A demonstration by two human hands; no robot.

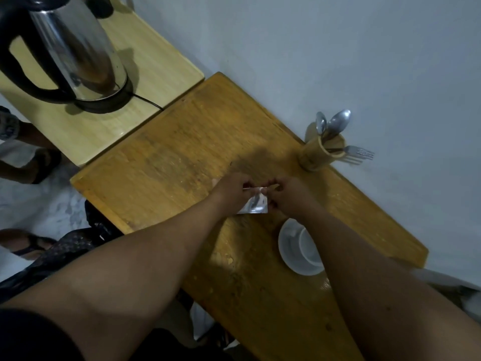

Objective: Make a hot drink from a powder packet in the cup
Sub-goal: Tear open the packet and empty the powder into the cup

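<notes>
I find both hands pinched on the top edge of the silver packet [253, 201], left hand [231, 190] and right hand [287, 195] side by side, fingers clamped shut on it. The packet hangs above the surface [166, 162], its top edge running hand to hand. The cup [308, 247] sits just behind the packet, under my right forearm, so the right hand is nearer for pouring.

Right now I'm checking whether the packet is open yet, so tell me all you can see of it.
The packet is a small, shiny, silver foil-like sachet, roughly rectangular, held above the wooden table, just beyond the cup and saucer. The left hand and right hand both pinch its top edge in a tearing grip. Its lower part hangs free. Blur hides any print, and I cannot tell whether it is torn open.
</notes>
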